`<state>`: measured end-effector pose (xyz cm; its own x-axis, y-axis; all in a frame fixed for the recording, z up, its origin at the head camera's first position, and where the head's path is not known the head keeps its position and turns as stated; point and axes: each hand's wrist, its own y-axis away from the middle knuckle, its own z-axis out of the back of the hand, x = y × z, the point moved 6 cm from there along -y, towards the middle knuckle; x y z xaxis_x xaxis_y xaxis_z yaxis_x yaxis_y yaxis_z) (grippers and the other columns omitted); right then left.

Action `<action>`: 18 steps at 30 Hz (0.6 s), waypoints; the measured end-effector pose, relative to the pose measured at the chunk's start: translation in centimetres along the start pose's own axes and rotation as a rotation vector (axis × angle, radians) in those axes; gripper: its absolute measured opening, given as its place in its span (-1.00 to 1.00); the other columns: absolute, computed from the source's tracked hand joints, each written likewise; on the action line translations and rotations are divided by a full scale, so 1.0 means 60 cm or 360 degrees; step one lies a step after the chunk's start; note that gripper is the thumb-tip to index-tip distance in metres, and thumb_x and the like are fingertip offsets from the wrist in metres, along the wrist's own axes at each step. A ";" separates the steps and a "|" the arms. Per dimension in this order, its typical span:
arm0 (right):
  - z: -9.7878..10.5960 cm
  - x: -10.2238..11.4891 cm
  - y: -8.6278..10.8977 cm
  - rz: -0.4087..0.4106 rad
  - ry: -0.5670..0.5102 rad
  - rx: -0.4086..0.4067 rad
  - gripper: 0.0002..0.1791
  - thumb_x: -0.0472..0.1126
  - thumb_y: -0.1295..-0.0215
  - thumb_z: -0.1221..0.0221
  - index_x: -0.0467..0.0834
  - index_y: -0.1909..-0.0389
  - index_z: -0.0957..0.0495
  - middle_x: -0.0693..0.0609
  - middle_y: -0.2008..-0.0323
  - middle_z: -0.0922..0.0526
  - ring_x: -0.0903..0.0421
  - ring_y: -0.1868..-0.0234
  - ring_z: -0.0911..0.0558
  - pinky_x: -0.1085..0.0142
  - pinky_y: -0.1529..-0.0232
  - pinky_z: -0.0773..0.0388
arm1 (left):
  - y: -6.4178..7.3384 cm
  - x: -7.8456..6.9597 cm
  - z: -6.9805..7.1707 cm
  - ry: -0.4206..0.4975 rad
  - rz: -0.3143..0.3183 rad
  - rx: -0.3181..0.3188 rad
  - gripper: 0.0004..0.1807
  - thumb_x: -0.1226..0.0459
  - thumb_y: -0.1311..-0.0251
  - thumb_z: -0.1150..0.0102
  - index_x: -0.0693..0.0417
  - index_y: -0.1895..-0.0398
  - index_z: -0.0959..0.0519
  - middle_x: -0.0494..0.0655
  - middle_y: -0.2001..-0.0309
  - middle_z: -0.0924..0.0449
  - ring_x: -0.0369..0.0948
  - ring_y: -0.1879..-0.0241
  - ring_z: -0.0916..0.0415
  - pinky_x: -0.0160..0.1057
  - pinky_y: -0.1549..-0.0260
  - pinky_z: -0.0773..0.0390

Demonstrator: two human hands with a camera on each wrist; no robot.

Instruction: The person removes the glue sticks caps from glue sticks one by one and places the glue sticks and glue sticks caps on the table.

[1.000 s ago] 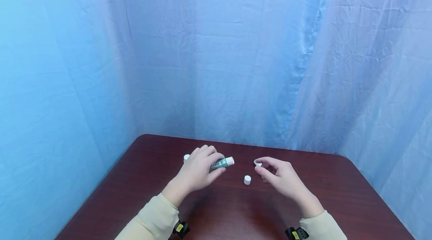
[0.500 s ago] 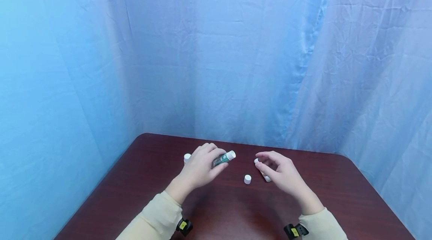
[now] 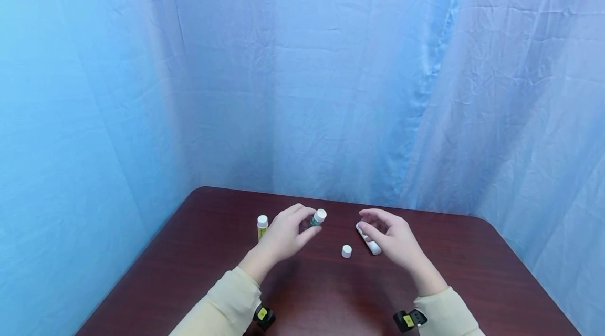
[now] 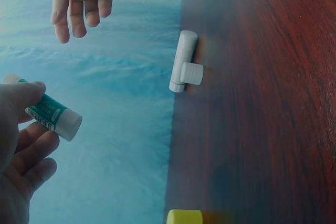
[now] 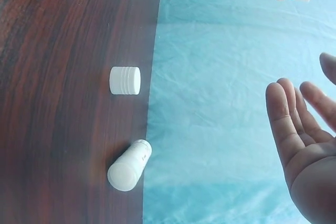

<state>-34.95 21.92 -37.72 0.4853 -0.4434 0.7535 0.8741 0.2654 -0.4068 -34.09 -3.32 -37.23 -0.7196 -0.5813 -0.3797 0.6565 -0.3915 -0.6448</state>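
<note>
A person's left hand (image 3: 285,232) pinches a green-and-white plastic-looking tube (image 4: 51,112) – probably light, stiff and smooth, best held mid-barrel – above a dark red-brown wooden table (image 3: 472,268). The tube's long axis, partly hidden, seems steep, top leaning right. The right hand (image 3: 396,236), fingers loosely parted, holds nothing.

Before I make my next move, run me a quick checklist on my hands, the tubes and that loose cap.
1. Left hand has the green tube: ok, gripped with both white ends showing.
2. Right hand free: ok, holding nothing.
3. White tube upright: not ok, lying on its side on the table.
4. White cap clear of the white tube: ok, a gap separates them.
5. Yellow tube upright: ok, standing.
6. Green tube capped: cannot tell.
</note>
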 end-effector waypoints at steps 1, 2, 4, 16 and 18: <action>-0.001 -0.002 -0.001 -0.0011 -0.0006 0.0002 -0.67 -0.06 -0.41 -0.30 -0.06 -0.12 -0.63 0.01 0.18 -0.69 0.11 0.35 -0.73 0.24 0.34 -0.65 | 0.000 0.002 -0.003 0.0011 0.0022 0.0010 -0.71 0.18 -0.26 -0.42 -0.03 -0.01 -0.65 -0.19 0.24 -0.57 -0.19 0.27 -0.53 -0.29 0.26 -0.53; -0.002 -0.004 -0.002 -0.0020 -0.0016 0.0004 -0.67 -0.06 -0.42 -0.29 -0.06 -0.12 -0.63 0.00 0.18 -0.69 0.10 0.35 -0.74 0.23 0.34 -0.65 | 0.000 0.004 -0.006 0.0019 0.0044 0.0017 -0.71 0.17 -0.26 -0.42 -0.03 -0.02 -0.65 -0.20 0.23 -0.58 -0.17 0.26 -0.55 -0.28 0.25 -0.54; -0.005 -0.007 -0.004 -0.0037 -0.0017 0.0005 -0.66 -0.06 -0.42 -0.29 -0.07 -0.13 -0.62 0.00 0.17 -0.69 0.10 0.34 -0.74 0.23 0.33 -0.66 | -0.001 0.007 -0.011 0.0015 0.0086 0.0041 -0.70 0.16 -0.27 -0.41 -0.03 -0.04 -0.64 -0.22 0.22 -0.58 -0.19 0.25 -0.55 -0.28 0.24 -0.55; -0.022 -0.030 -0.010 -0.0270 -0.0050 0.0049 -0.60 -0.03 -0.40 -0.30 -0.09 -0.17 -0.60 -0.09 0.16 -0.69 0.01 0.32 -0.74 0.16 0.38 -0.66 | 0.002 0.014 -0.040 0.0028 0.0277 0.0156 -0.72 0.17 -0.29 -0.39 -0.02 -0.02 -0.63 -0.27 0.23 -0.59 -0.23 0.26 -0.55 -0.30 0.25 -0.57; -0.027 -0.035 -0.011 -0.0287 -0.0049 0.0060 -0.60 -0.04 -0.39 -0.31 -0.10 -0.17 -0.60 -0.10 0.19 -0.69 0.02 0.33 -0.74 0.17 0.37 -0.66 | 0.002 0.016 -0.045 0.0039 0.0303 0.0176 -0.74 0.17 -0.29 -0.39 -0.03 0.00 -0.63 -0.28 0.25 -0.59 -0.24 0.28 -0.55 -0.31 0.26 -0.57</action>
<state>-36.53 21.29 -39.84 0.3198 -0.4606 0.8280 0.9452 0.2164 -0.2446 -35.30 -2.03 -39.47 -0.5848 -0.6350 -0.5047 0.8008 -0.3528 -0.4840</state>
